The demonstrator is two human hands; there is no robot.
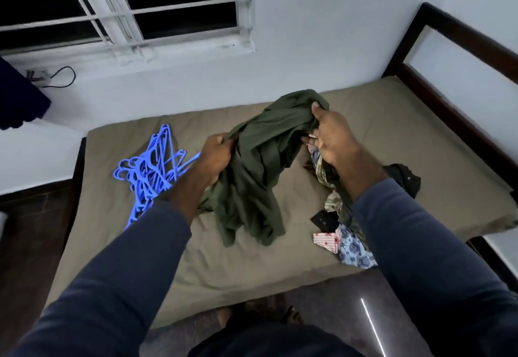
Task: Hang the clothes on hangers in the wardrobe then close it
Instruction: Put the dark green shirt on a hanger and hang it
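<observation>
A dark green garment (260, 160) hangs crumpled above the bed, held up by both hands. My left hand (214, 157) grips its left edge, and my right hand (333, 135) grips its upper right part. Its lower folds rest on the mattress (406, 121). A tangled pile of blue plastic hangers (148, 171) lies on the mattress to the left, partly behind my left forearm. A heap of other clothes (344, 233), patterned and black, lies under my right forearm. No wardrobe is in view.
The bed has an olive-brown cover and a dark wooden frame (448, 34) on the right. A barred window (123, 6) is in the wall behind. A dark cloth (16, 99) hangs at the left, with a cable (60, 78) beside it. My feet stand on the floor at the bed's near edge.
</observation>
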